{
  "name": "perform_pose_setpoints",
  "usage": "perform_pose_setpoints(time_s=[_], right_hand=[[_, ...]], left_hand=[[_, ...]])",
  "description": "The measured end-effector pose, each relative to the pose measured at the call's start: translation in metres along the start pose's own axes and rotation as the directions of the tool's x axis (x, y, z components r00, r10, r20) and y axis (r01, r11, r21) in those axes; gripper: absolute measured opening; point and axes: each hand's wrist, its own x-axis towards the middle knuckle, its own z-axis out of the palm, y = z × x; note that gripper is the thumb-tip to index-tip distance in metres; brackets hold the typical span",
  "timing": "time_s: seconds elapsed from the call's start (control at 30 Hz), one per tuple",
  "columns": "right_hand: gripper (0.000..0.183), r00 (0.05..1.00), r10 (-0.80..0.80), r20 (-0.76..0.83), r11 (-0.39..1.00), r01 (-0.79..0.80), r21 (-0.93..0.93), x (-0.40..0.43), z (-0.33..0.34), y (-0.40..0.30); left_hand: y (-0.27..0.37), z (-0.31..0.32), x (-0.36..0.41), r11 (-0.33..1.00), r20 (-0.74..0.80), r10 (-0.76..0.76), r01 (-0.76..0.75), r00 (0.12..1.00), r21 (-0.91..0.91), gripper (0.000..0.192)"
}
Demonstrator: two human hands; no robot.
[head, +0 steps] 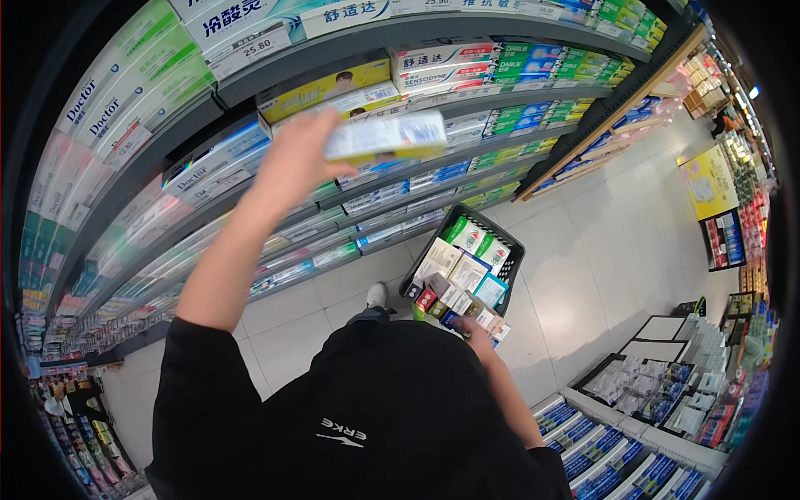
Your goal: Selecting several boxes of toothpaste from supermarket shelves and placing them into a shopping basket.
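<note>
My left hand [306,153] grips one end of a white and yellow toothpaste box [387,136], blurred, in front of the toothpaste shelves. Behind it, a yellow box [325,84] stands on a shelf beside stacked Sensodyne boxes [440,65]. Down by my body, my right hand [475,331] is at the near end of a dark plastic shopping basket [517,250]. The basket is filled with small cartons [467,272] and green-and-white packs [494,252]. Whether my right fingers hold the basket or a carton in it cannot be told.
Long grey shelves [375,35] of toothpaste boxes run along the left and ahead. Pale floor tiles [575,250] lie to the right, with display racks beyond. A low display [594,437] of blue and white boxes stands at the lower right. My shoe [377,295] is beside the basket.
</note>
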Motion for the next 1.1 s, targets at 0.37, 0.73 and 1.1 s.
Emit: perform_pose_setpoints(time_s=[0.37,0.73,1.1], right_hand=[[0.102,0.876,-0.335,-0.347,0.802,0.458,0.382,-0.020,-0.111,-0.201],[0.028,0.902,0.026,-0.430,0.932,0.135,0.338,-0.043,-0.104,-0.178],[0.028,0.730,0.134,-0.670,0.991,-0.079,0.112,-0.055,-0.111,-0.138]], left_hand=[[0.089,0.094,-0.101,0.766,0.348,0.447,-0.152,0.824,-0.625,0.064],[-0.016,0.075,-0.049,0.995,-0.178,-0.047,0.061,0.983,0.079,0.047],[-0.061,0.085,-0.054,0.901,-0.318,-0.024,0.158,0.948,0.404,0.050]])
